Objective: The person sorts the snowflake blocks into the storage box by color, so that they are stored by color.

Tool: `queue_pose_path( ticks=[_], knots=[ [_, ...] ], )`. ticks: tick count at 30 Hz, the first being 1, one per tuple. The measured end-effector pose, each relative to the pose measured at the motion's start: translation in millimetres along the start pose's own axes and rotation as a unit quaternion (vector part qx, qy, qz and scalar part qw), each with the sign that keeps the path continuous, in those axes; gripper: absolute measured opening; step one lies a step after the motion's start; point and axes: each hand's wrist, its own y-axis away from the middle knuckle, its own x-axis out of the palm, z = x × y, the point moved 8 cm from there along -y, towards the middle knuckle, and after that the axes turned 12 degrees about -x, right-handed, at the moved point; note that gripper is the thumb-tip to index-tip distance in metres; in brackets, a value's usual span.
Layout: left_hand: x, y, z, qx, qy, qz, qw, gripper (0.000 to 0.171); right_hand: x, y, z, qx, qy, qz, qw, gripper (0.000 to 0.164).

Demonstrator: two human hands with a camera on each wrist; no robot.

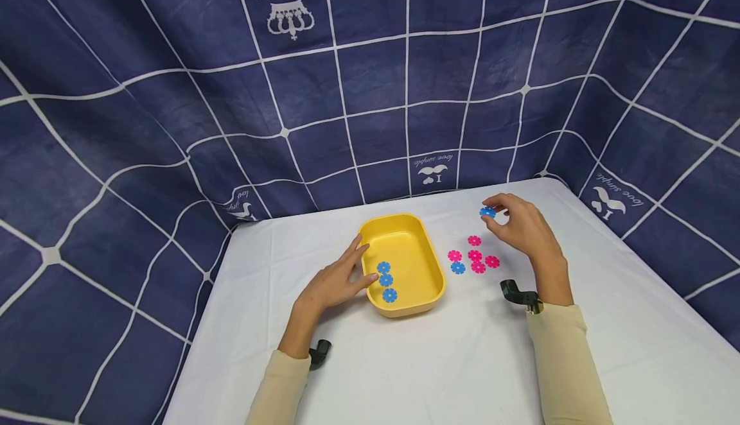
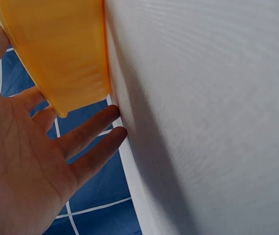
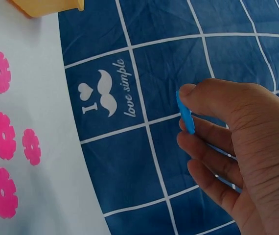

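Observation:
A blue flower-shaped plastic disc (image 1: 487,212) is pinched between thumb and fingertips of my right hand (image 1: 523,229), raised above the far right of the table; the right wrist view shows this disc (image 3: 185,113) edge-on. My left hand (image 1: 332,284) rests at the left rim of a yellow tray (image 1: 432,255), thumb over the rim, fingers fairly straight. In the left wrist view, two fingers of that hand (image 2: 27,156) stand apart from the tray's outer wall (image 2: 66,58). Three blue discs (image 1: 385,280) lie inside the tray along its left side.
Right of the tray lie several pink flower-shaped discs (image 1: 475,255) and one blue disc (image 1: 458,268) on the white-covered table (image 1: 451,361). A dark blue curtain (image 1: 376,78) with white lines hangs behind and at the sides. Each wrist carries a black camera mount (image 1: 517,293).

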Motion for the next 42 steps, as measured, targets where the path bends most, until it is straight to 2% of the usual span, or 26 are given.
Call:
queue_pose_path(
  ticks=[6,17,42],
  knots=[
    [0.4,-0.2,0.5,-0.001,0.003,0.001,1.0000,0.092,1,-3,6,-0.014,0.005,-0.006,1.000,0.034],
    [-0.4,-0.3,0.6,0.004,0.001,-0.003,1.0000,0.092,9,-10,23,-0.019,0.008,0.011,1.000,0.037],
    [0.7,-1.5,1.3,0.001,0.001,-0.004,1.0000,0.090,32,-28,68,-0.095,-0.006,0.010,0.995,0.031]
  ],
)
